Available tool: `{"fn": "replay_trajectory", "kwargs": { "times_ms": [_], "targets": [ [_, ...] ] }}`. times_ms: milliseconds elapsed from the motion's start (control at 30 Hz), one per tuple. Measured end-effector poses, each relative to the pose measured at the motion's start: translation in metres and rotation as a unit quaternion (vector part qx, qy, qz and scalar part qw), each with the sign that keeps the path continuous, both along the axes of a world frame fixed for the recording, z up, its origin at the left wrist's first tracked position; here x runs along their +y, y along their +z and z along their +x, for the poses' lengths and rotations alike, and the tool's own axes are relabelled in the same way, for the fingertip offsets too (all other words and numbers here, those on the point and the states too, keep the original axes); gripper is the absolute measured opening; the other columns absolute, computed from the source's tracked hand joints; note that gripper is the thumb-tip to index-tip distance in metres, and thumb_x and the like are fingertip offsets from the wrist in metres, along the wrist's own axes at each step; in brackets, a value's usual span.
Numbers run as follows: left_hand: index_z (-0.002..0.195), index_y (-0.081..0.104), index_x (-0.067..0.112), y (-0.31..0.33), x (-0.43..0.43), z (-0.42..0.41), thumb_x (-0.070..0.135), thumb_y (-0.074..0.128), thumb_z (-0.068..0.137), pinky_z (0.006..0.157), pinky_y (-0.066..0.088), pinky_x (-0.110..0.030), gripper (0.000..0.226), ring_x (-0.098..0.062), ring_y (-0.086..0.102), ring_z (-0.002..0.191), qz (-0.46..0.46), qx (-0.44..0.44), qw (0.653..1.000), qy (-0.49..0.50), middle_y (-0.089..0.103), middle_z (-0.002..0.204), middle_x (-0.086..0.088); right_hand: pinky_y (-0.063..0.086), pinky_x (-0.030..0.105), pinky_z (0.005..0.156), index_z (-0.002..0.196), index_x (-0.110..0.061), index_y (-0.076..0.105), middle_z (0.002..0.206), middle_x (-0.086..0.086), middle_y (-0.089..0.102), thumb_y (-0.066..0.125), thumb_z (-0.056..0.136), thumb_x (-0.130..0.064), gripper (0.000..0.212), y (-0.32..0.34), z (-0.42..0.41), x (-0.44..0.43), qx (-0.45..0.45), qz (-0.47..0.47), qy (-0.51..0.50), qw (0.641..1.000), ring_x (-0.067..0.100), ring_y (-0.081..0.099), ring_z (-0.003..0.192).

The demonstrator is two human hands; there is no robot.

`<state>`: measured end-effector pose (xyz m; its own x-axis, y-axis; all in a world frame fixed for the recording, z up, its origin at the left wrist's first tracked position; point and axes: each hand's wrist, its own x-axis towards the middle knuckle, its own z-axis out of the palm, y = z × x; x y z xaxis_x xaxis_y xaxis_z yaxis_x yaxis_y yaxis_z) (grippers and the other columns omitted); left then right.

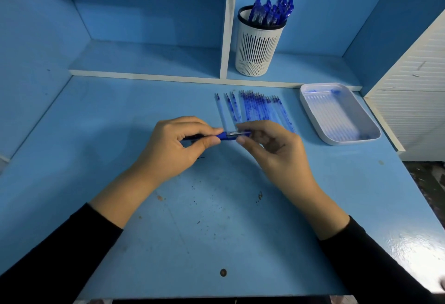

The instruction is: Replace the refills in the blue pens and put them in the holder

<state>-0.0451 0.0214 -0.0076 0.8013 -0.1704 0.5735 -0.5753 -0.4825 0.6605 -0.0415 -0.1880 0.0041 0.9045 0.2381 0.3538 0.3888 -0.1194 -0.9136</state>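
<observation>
I hold a blue pen [227, 135] level above the middle of the blue desk. My left hand [179, 144] grips its barrel between thumb and fingers. My right hand [269, 144] pinches the pen's right end, where a thin metal tip shows. Behind my hands, several used refills [255, 108] lie side by side in a row on the desk. A white slotted holder [256, 48] stands on the shelf at the back, with several blue pens [272, 12] upright in it.
A white tray [310, 106] lies at the right of the desk, holding one blue pen part near its far edge. A white shelf divider [227, 26] rises just left of the holder. A white slatted panel [414, 101] borders the desk's right side.
</observation>
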Motion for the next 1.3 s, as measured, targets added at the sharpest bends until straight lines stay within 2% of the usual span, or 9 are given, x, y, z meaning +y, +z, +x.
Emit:
{"fn": "replay_trajectory", "kwargs": {
  "times_ms": [100,200,467,633,800,967,1067,1167,1300],
  "targets": [
    [0.097,0.076,0.007,0.001,-0.005,-0.002,0.012,0.074,0.084,0.068,0.049,-0.019,0.014,-0.015,0.064,0.072,-0.025,-0.014,1.000,0.010,0.071,0.085,0.001,0.049,0.016,0.077,0.096,-0.001,0.062,0.084,-0.006,0.069,0.070,0.082,0.004,0.017,0.002,-0.005,0.006,0.008,0.092,-0.014,0.996,0.006,0.066,0.076],
    [0.100,0.074,0.012,0.001,-0.009,-0.006,0.011,0.074,0.084,0.067,0.045,-0.016,0.016,-0.013,0.062,0.071,-0.058,-0.008,0.998,0.016,0.069,0.084,0.003,0.051,0.019,0.079,0.084,-0.010,0.060,0.085,-0.007,0.074,0.068,0.081,0.009,0.020,0.003,-0.008,0.010,0.018,0.136,-0.026,0.990,0.010,0.070,0.077],
    [0.101,0.073,0.015,0.005,-0.014,-0.003,0.011,0.073,0.083,0.067,0.047,-0.018,0.018,-0.010,0.064,0.073,-0.100,0.021,0.995,0.013,0.071,0.086,0.004,0.050,0.014,0.078,0.082,-0.014,0.062,0.088,-0.015,0.074,0.065,0.082,0.013,0.027,0.005,-0.005,0.014,0.011,0.154,-0.031,0.988,0.002,0.069,0.087],
    [0.097,0.075,0.004,0.002,-0.009,0.009,0.011,0.072,0.085,0.077,0.050,-0.016,0.015,-0.004,0.068,0.086,-0.054,0.013,0.998,0.014,0.071,0.096,0.009,0.051,0.017,0.081,0.085,-0.017,0.063,0.092,-0.011,0.073,0.068,0.083,0.005,0.022,0.000,-0.002,0.016,0.028,0.151,-0.054,0.987,0.007,0.069,0.088],
    [0.109,0.073,0.009,-0.004,-0.006,0.015,0.019,0.067,0.092,0.091,0.049,-0.021,0.020,-0.006,0.065,0.101,0.043,-0.032,0.998,0.029,0.070,0.106,0.006,0.050,0.017,0.077,0.090,-0.016,0.065,0.091,-0.004,0.072,0.069,0.084,0.001,0.019,0.002,0.001,0.013,0.028,0.157,-0.090,0.983,0.006,0.067,0.081],
    [0.134,0.057,0.028,-0.011,0.009,0.028,0.051,0.047,0.095,0.095,0.050,-0.033,0.047,-0.006,0.051,0.125,0.117,0.097,0.982,0.109,0.055,0.135,0.014,0.049,0.017,0.082,0.101,-0.008,0.066,0.096,0.006,0.070,0.067,0.085,0.003,0.019,0.008,0.006,0.000,0.000,0.180,-0.155,0.971,0.005,0.066,0.085],
    [0.139,0.054,0.021,-0.012,0.009,0.039,0.043,0.050,0.099,0.101,0.047,-0.037,0.046,-0.015,0.046,0.132,0.180,0.117,0.964,0.155,0.049,0.144,0.005,0.048,0.015,0.082,0.107,-0.005,0.066,0.091,-0.002,0.071,0.066,0.086,0.002,0.023,0.013,0.007,-0.008,-0.016,0.184,-0.188,0.965,0.004,0.065,0.085],
    [0.141,0.052,0.014,-0.010,0.005,0.047,0.035,0.053,0.100,0.110,0.036,-0.037,0.047,-0.023,0.040,0.138,0.220,0.145,0.949,0.175,0.043,0.150,-0.004,0.048,0.017,0.084,0.110,-0.005,0.066,0.092,-0.009,0.072,0.066,0.087,0.002,0.024,0.018,0.008,-0.014,-0.030,0.187,-0.215,0.958,0.006,0.066,0.088],
    [0.146,0.046,0.015,-0.006,-0.003,0.056,0.037,0.048,0.100,0.115,0.024,-0.031,0.050,-0.020,0.028,0.145,0.244,0.181,0.933,0.194,0.034,0.157,-0.004,0.049,0.021,0.088,0.113,-0.001,0.064,0.098,0.006,0.069,0.065,0.088,0.002,0.025,0.029,0.007,-0.020,-0.076,0.176,-0.248,0.950,0.010,0.066,0.092]
  ]
}}
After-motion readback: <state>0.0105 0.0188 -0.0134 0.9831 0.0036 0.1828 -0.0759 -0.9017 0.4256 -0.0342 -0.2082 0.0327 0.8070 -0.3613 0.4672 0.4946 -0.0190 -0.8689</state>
